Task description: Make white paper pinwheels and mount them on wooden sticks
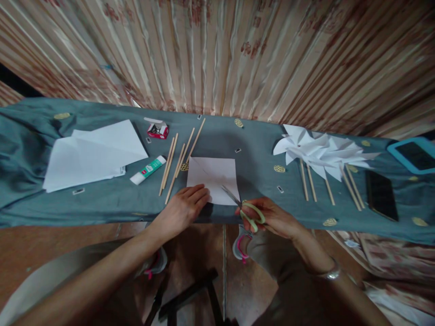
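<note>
A white square sheet of paper lies on the cloth in front of me, with a faint diagonal line at its upper left. My left hand grips its lower left corner, fingers close together. My right hand holds scissors by their light green handles, a finger and thumb in the loops. The blades point up and left over the paper's lower right corner and look nearly closed. Whether they touch the sheet I cannot tell.
Left are a paper stack, a glue tube, a small red box and several wooden sticks. Right lie several white paper pinwheels on sticks, a dark phone and a blue-framed device. A curtain hangs behind.
</note>
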Demonstrator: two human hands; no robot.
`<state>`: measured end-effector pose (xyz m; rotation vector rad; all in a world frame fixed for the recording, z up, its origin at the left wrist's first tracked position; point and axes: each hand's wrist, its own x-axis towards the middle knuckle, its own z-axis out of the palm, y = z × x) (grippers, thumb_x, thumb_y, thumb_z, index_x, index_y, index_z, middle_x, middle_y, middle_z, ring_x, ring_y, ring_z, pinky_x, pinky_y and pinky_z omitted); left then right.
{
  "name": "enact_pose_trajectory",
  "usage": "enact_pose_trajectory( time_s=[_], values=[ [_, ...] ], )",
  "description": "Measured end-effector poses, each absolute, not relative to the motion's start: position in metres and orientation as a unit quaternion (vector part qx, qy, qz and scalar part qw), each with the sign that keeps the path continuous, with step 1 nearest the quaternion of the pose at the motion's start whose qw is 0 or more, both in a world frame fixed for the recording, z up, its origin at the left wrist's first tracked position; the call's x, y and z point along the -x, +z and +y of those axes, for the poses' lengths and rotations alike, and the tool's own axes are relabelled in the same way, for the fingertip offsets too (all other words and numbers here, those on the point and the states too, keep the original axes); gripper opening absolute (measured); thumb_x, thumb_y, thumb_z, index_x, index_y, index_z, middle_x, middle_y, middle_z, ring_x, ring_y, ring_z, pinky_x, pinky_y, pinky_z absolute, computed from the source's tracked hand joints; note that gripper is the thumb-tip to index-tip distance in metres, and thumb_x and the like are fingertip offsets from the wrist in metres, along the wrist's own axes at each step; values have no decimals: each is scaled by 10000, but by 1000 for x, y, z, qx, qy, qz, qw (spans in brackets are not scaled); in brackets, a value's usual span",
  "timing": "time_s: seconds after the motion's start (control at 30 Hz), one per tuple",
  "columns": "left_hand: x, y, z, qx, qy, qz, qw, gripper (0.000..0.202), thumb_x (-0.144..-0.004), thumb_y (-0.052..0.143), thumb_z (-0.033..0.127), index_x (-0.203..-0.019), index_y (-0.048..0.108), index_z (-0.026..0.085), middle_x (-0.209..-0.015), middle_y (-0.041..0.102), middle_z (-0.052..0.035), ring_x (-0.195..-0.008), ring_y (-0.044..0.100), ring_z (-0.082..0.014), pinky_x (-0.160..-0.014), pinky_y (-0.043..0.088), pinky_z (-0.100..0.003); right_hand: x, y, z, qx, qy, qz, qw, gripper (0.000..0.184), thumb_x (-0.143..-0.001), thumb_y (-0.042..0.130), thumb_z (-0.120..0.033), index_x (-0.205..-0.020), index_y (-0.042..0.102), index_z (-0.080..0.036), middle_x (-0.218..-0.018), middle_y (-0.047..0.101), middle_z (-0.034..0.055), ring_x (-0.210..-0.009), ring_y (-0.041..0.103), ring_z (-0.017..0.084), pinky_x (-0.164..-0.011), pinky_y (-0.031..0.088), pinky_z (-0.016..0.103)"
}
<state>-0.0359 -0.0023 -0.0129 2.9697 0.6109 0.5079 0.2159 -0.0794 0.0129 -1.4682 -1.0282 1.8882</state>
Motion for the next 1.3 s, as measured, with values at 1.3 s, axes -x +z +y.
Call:
enact_pose_trajectory(
  time_s=[1.3],
  values=[
    [49, -17, -1, -895, 249, 273, 250, 279, -900, 466, 132, -1077, 682, 140, -1156, 680, -128, -1094, 640, -199, -934, 548, -356, -194, 17, -72, 544, 696, -379, 275, 510, -663, 688, -635, -694, 673, -126, -529, 596, -10, -404, 407, 44, -373, 256, 195]
  ],
)
